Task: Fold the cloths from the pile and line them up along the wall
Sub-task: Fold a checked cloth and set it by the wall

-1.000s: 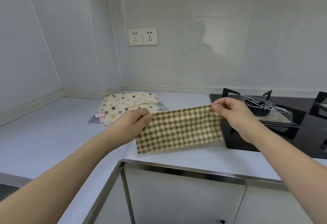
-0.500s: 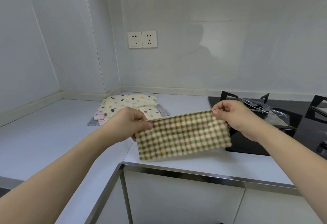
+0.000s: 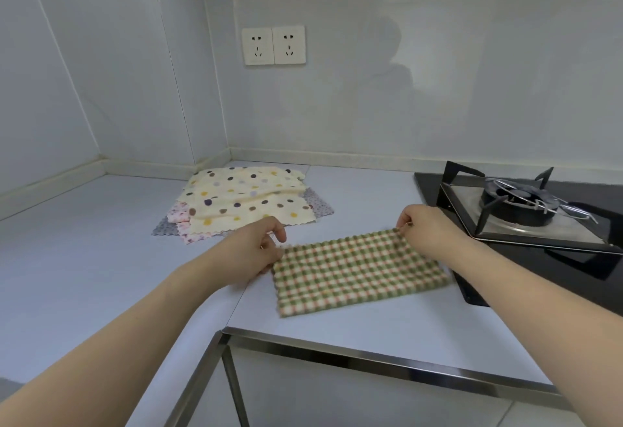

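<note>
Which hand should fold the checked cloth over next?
Probably the left hand: it pinches the checked cloth at its left end and can carry it toward the right hand, which holds the end beside the stove.

Head view, angled down, close over counter point(image 3: 337, 325).

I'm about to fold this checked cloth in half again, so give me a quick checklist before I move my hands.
1. Checked cloth lying on the countertop: ok.
2. Left hand pinching the far left corner: ok.
3. Right hand pinching the far right corner: ok.
4. Cloth clear of the gas burner: ok, though its right end lies by the black hob.
5. Layer edges aligned: cannot tell.
6. Pile of cloths out of the way: ok.
</note>
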The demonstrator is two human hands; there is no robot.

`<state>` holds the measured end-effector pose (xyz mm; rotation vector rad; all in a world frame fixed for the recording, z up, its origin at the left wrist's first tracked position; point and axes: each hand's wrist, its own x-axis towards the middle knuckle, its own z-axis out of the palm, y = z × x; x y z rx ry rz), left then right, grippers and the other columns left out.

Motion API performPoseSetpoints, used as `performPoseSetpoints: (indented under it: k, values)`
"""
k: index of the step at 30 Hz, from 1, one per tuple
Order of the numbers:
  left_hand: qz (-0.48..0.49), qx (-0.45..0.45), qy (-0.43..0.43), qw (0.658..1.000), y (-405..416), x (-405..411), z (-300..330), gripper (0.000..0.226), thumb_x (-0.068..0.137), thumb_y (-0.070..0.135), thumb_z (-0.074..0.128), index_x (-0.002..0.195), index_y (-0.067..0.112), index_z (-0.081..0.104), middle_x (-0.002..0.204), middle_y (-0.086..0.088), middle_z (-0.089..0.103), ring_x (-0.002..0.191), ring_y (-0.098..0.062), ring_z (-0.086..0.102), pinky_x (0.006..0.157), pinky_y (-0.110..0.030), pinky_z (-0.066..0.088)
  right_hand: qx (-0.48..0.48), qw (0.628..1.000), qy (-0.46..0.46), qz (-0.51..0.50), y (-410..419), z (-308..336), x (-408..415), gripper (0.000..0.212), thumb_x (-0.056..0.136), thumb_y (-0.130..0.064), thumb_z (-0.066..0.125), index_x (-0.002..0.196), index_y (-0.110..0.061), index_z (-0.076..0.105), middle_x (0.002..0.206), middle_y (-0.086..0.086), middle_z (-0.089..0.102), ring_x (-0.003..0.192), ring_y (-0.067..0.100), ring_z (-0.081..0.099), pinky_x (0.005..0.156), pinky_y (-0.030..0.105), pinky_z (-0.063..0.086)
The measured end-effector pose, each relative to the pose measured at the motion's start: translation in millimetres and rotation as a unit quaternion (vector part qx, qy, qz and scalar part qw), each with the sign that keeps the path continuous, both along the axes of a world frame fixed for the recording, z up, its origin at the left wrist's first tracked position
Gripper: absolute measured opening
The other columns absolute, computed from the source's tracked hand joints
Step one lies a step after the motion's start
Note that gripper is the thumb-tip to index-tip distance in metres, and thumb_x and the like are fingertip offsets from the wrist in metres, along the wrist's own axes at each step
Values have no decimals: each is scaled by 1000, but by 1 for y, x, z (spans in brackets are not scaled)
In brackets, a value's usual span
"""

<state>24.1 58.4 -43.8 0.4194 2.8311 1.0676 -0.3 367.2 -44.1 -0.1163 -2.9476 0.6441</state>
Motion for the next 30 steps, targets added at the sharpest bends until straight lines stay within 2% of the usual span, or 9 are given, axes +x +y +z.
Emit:
performPoseSetpoints:
  k: [3,6,8,10,13,19,23,26,30]
  values:
    - [-2,-20,41,999,5,-3,-10,9,97,25,51,95,33,53,87,3,59,65,-11,47,62,-22,41,167,986,18,-13,-10,-12,2,35,86,-5,45,118,-13,54,123,10,51,110,30,50,91,39,43]
    - [-9,-24,49,998,9,-1,-16,7,94,33,58,100,34,56,99,8,57,76,-7,53,67,-19,41,263,956,130,14,-30,-19,15,39,85,-13,49,124,-16,52,124,5,46,111,28,44,88,36,35]
    - [-6,-54,64,996,11,0,-18,12,92,35,60,103,32,55,101,9,54,81,-7,53,69,-20,42,228,961,143,53,-46,-26,25,33,91,-24,46,123,-17,53,122,3,48,110,26,45,89,37,36]
    - [12,-80,64,995,14,-2,-18,15,92,36,60,104,29,55,101,9,53,84,-8,53,71,-20,42,180,977,89,66,-54,-36,32,38,96,-40,38,127,-20,48,126,2,47,115,25,43,97,39,35]
    - [35,-120,61,990,18,-7,-18,19,91,41,59,102,25,55,101,9,51,88,-8,53,75,-26,44,120,992,13,48,-51,-44,36,47,97,-50,28,135,-26,40,139,-2,39,130,22,32,111,41,22]
    - [51,-107,62,991,23,-8,-16,15,90,30,63,87,16,58,92,3,55,81,-15,57,71,-29,46,105,992,-59,40,-52,-44,38,59,98,-53,17,152,-29,14,162,2,4,148,26,-1,118,48,-5]
    - [57,-70,93,992,24,-7,-16,12,92,23,59,82,16,58,98,2,55,83,-14,56,68,-25,43,113,991,-68,35,-52,-44,38,62,98,-54,14,154,-29,7,162,5,-4,148,29,-7,119,47,-7]
    - [61,-51,86,993,24,-6,-16,11,96,22,53,87,16,56,90,-5,63,83,-24,59,70,-33,46,116,990,-76,34,-52,-44,38,64,98,-55,12,154,-27,4,162,6,-6,148,29,-8,119,47,-7]
    - [56,-95,81,991,24,-10,-17,12,96,20,51,84,18,54,83,0,60,78,-19,56,69,-33,46,113,990,-83,17,-51,-45,36,63,99,-51,9,155,-22,3,162,8,-7,148,29,-8,119,46,-6]
